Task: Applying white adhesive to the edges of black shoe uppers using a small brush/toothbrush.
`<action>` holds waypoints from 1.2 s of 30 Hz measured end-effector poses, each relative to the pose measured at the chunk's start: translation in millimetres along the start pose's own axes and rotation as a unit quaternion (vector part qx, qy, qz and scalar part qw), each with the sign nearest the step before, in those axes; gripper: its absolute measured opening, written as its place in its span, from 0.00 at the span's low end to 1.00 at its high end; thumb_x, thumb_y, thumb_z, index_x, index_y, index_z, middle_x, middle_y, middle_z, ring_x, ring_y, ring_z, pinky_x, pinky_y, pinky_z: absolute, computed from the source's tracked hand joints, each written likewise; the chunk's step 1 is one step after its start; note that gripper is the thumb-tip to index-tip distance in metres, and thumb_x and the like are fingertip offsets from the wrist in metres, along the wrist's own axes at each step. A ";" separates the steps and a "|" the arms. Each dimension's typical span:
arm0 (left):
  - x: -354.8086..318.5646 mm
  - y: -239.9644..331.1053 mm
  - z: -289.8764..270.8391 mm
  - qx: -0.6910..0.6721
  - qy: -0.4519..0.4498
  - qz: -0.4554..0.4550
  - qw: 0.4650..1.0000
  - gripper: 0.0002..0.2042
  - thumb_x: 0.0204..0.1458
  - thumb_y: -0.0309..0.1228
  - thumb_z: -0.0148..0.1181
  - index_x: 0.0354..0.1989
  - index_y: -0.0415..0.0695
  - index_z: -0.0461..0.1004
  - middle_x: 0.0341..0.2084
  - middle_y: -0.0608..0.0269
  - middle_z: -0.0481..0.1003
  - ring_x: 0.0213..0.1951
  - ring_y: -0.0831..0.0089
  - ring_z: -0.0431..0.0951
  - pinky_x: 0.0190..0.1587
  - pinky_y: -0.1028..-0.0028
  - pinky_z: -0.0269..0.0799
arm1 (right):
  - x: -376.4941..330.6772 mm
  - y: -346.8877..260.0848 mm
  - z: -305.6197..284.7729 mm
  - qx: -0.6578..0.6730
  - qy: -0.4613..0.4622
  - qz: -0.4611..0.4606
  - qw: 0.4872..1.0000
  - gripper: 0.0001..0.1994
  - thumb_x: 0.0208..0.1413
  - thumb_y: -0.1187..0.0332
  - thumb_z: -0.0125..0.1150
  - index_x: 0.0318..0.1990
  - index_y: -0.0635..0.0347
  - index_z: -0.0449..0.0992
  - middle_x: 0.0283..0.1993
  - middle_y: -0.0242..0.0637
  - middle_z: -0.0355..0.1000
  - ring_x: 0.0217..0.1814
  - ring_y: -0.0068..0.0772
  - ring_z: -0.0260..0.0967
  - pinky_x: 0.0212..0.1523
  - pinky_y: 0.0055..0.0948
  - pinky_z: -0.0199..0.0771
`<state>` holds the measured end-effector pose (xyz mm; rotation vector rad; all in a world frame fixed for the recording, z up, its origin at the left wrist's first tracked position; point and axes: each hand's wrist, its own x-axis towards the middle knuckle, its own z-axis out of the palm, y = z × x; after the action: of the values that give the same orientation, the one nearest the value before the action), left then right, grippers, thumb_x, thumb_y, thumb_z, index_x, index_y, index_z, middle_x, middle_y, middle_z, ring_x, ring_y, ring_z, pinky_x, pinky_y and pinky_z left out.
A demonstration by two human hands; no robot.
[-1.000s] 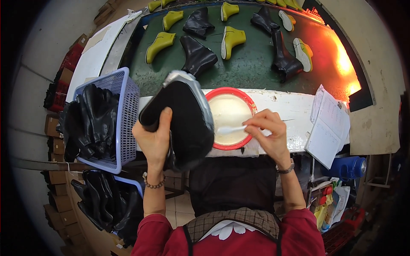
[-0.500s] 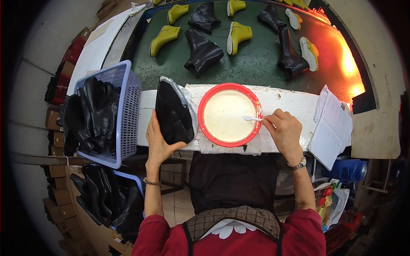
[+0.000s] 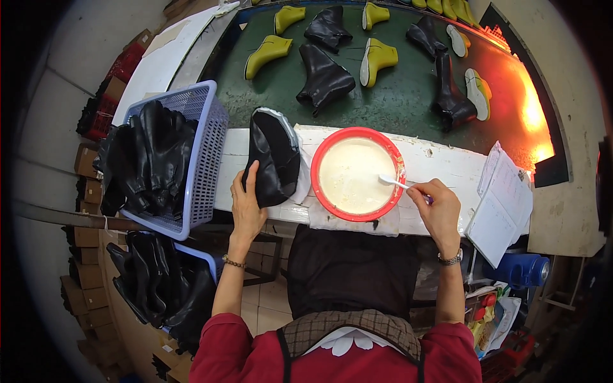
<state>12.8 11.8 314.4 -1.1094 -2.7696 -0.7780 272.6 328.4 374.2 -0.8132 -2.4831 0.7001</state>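
Note:
My left hand point(image 3: 248, 207) grips a black boot point(image 3: 271, 169) by its near end. The boot's dull black underside faces up, with a pale grey strip along its far edge. Pinched in my right hand point(image 3: 438, 210) is a white toothbrush point(image 3: 397, 183) with a purple handle end. Its head is over the cream-coloured liquid point(image 3: 353, 175), near the right side of the red-rimmed bowl point(image 3: 325, 203). A pale cloth point(image 3: 319, 217) lies under the bowl on the white bench point(image 3: 440, 159).
Behind the bench, a green conveyor belt point(image 3: 268, 105) carries black boots point(image 3: 322, 76) and yellow boots point(image 3: 378, 62), with an orange glow at right. A blue basket point(image 3: 203, 166) of black boot uppers stands left. Papers point(image 3: 501, 204) and a blue flask point(image 3: 518, 270) are at right.
The boot has turned in my left hand, and the hand's grip has shifted to its near end. The toothbrush has tilted, its head still over the bowl. The whole view has shifted slightly.

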 end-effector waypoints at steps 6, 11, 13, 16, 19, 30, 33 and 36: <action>-3.1 32.4 -25.5 -0.031 0.105 0.043 0.993 0.51 0.34 0.05 0.55 0.76 0.44 0.55 0.67 0.38 0.58 0.65 0.37 0.62 0.67 0.51 0.61 | -7.6 17.7 0.9 0.029 -0.014 0.041 0.999 0.07 0.57 0.66 0.71 0.37 0.60 0.86 0.30 0.38 0.75 0.27 0.36 0.72 0.30 0.32 0.69; 4.1 79.9 -37.5 -0.063 0.130 0.119 0.982 0.48 0.38 0.09 0.58 0.76 0.39 0.54 0.74 0.33 0.49 0.72 0.34 0.55 0.70 0.47 0.56 | 3.3 -17.7 5.3 0.243 0.043 -0.018 0.969 0.08 0.56 0.72 0.73 0.41 0.63 0.86 0.32 0.35 0.77 0.29 0.24 0.72 0.28 0.23 0.67; 4.9 95.1 -34.7 -0.083 0.140 0.132 0.978 0.45 0.46 0.15 0.65 0.76 0.39 0.54 0.75 0.32 0.48 0.72 0.34 0.55 0.71 0.48 0.55 | 6.6 -43.7 -1.3 0.262 0.016 -0.027 0.965 0.08 0.56 0.73 0.73 0.42 0.63 0.86 0.33 0.34 0.77 0.29 0.22 0.71 0.28 0.22 0.66; 2.8 111.0 -34.4 -0.098 0.141 0.167 0.971 0.41 0.52 0.23 0.68 0.74 0.39 0.55 0.74 0.29 0.48 0.72 0.33 0.55 0.71 0.47 0.56 | 8.5 -47.2 -3.5 0.287 -0.021 -0.045 0.957 0.08 0.56 0.74 0.73 0.43 0.63 0.86 0.34 0.33 0.78 0.28 0.18 0.69 0.27 0.20 0.64; -1.1 117.8 -35.6 -0.099 0.145 0.202 0.963 0.43 0.54 0.25 0.69 0.75 0.37 0.50 0.75 0.32 0.48 0.74 0.38 0.55 0.73 0.52 0.55 | 15.7 -33.9 -3.9 0.251 0.028 -0.059 0.966 0.07 0.57 0.74 0.72 0.43 0.63 0.86 0.34 0.33 0.77 0.28 0.17 0.67 0.26 0.19 0.63; 15.0 128.8 -25.1 -0.123 0.210 0.197 0.950 0.43 0.51 0.29 0.73 0.74 0.44 0.54 0.73 0.28 0.49 0.72 0.34 0.56 0.70 0.46 0.57 | 4.5 -45.4 -16.8 0.263 0.016 -0.116 0.958 0.09 0.50 0.76 0.76 0.40 0.60 0.87 0.33 0.33 0.78 0.32 0.21 0.75 0.28 0.20 0.70; 16.4 125.2 -20.2 -0.138 0.220 0.222 0.940 0.42 0.52 0.28 0.71 0.74 0.44 0.53 0.73 0.26 0.50 0.71 0.33 0.57 0.70 0.46 0.57 | 20.9 -42.8 -21.3 0.240 0.047 -0.072 0.967 0.08 0.52 0.75 0.75 0.40 0.60 0.87 0.31 0.31 0.77 0.29 0.18 0.71 0.27 0.19 0.68; 22.4 119.3 -15.7 -0.136 0.244 0.274 0.920 0.41 0.53 0.27 0.70 0.74 0.44 0.53 0.72 0.25 0.52 0.71 0.31 0.59 0.70 0.45 0.58 | 37.5 -37.1 -20.2 0.215 0.104 -0.068 0.969 0.08 0.52 0.76 0.75 0.40 0.61 0.87 0.33 0.32 0.77 0.28 0.17 0.67 0.27 0.19 0.65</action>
<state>73.0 91.8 384.9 -1.4023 -1.8538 -1.1710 240.6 332.8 420.4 -0.5189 -2.0687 0.9998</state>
